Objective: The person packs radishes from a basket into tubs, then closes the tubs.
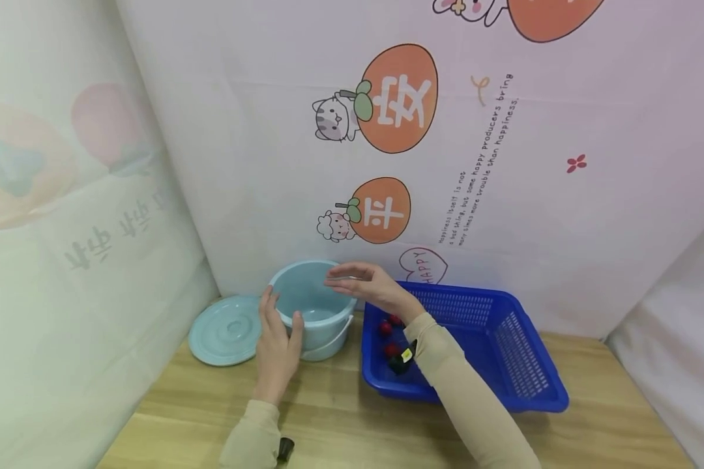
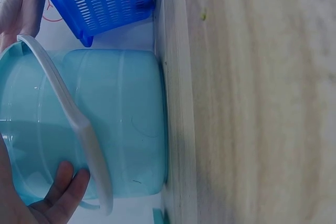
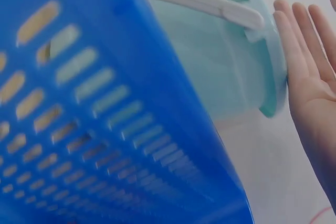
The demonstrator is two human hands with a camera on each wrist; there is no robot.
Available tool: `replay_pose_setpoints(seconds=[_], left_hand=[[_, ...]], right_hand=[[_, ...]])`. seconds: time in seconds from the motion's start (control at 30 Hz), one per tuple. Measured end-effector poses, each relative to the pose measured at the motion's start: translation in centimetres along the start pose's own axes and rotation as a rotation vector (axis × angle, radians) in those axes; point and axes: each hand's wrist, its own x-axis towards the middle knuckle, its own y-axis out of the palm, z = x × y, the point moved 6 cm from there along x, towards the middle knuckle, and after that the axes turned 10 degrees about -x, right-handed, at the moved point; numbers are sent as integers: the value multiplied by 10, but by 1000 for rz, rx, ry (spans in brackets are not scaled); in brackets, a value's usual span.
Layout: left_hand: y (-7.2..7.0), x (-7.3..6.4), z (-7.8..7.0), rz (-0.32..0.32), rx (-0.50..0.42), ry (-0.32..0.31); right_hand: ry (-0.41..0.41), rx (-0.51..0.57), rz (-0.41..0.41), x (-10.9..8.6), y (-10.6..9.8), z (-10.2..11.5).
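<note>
A light blue bucket (image 1: 322,339) with a white handle (image 2: 79,121) stands upright on the wooden table. My left hand (image 1: 278,348) is at its near left side, thumb and fingers spread. In the left wrist view, the fingers (image 2: 62,192) lie along the bucket's outer wall beside the handle. My right hand (image 1: 369,286) hovers at the right part of the rim, palm toward the bucket, fingers extended and holding nothing. In the right wrist view, this hand (image 3: 315,82) is right beside the rim. The bucket's visible inside holds nothing.
A blue basket (image 1: 525,345) with slotted walls stands right of the bucket, under my right forearm. Several small red things (image 1: 385,327) lie in its left part. The bucket's round blue lid (image 1: 225,332) rests on the table at left. A printed cloth (image 1: 258,163) hangs behind.
</note>
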Motion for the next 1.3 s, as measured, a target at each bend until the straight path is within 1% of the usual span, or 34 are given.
replay_pose_setpoints(seconds=[0.1,0.23,0.4,0.53,0.63,0.73,0.83,0.93,1.03,1.17,1.3], left_hand=[[2,1,-1,-10,-1,10],[2,0,-1,-17,-13,2],[3,-2,-1,-11,-15,-8],[5,-4,-1,4,-8,-13],[3,-4,-2,-5,-7,-12],[1,-3,-3,-15,-5,-7],[1,-3,-3,-10,-3,-8],[2,-4,-2,-11,-4,-14],[2,-4,-2,-17,1,-22],[2,-3,-2,-21,6,-28],[4,-3,-2,-26,8,-22]], right_hand=[[3,6,-20,-12,-12,4],[4,-16,-49,-33,-29,6],[8,-41,-75,-68,-56,4],[28,-81,-107,-98,-83,2],[53,-118,-148,-116,-103,1],[87,-135,-211,-131,-123,1],[113,-151,-256,-145,-137,2],[118,-165,-255,-154,-144,2],[119,-178,-247,-158,-147,1],[145,-196,-243,-156,-150,-3],[177,-253,-187,-151,-146,-9]])
